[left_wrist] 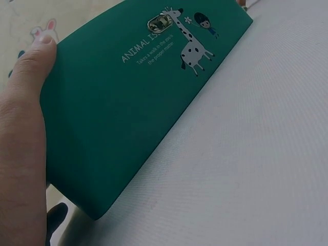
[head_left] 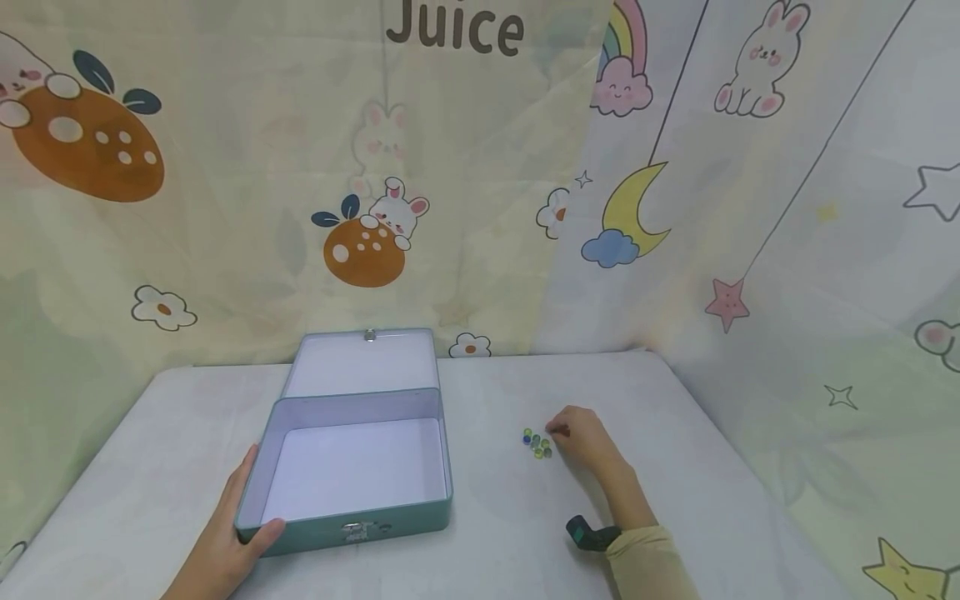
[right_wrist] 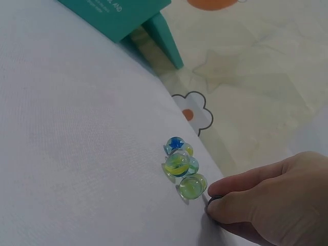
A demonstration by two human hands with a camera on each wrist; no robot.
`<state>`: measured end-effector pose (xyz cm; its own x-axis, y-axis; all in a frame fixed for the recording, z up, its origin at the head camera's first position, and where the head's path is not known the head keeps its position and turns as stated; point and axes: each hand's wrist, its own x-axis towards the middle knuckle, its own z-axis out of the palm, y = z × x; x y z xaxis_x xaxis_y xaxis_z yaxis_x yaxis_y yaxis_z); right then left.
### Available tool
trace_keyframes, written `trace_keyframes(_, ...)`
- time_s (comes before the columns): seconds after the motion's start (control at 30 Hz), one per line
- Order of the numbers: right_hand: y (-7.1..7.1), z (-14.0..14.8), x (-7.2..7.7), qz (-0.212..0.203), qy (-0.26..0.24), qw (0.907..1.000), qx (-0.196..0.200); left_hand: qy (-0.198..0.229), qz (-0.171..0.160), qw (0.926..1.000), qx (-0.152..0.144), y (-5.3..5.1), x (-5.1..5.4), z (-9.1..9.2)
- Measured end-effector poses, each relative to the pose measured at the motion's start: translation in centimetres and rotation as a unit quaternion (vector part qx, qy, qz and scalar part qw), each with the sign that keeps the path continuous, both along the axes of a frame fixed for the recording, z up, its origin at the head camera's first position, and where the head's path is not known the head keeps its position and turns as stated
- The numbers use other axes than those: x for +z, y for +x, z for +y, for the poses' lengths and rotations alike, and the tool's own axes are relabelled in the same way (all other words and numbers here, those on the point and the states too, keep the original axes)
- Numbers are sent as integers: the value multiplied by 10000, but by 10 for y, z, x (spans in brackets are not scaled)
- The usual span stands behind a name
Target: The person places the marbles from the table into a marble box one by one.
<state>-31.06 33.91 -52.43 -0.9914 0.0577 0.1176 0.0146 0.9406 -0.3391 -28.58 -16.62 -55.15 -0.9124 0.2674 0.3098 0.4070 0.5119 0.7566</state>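
A green metal box (head_left: 401, 518) stands with its hinged lid (head_left: 363, 362) tipped back, showing a white interior with nothing in it. My left hand (head_left: 225, 533) grips its front left corner, the thumb (left_wrist: 33, 66) on the front wall and the fingers along the left side. Right of the box lies a cluster of several glass marbles (head_left: 537, 444), clear with green, yellow and blue swirls (right_wrist: 178, 163). Just beside them my right hand (head_left: 585, 437) pinches a small dark round piece (right_wrist: 213, 199) between thumb and fingers; most of it is hidden.
A white cloth covers the table (head_left: 510, 550). Printed curtains (head_left: 480, 167) hang behind it and along the right side. A dark strap piece (head_left: 588, 534) sticks out at the right wrist, next to a beige sleeve (head_left: 651, 562).
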Motion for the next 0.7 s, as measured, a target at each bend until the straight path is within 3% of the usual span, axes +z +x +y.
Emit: trace_keyframes(0.7,1,3,2,-35,-280,9996,-52,84,122,9999,-41,2,-1,0)
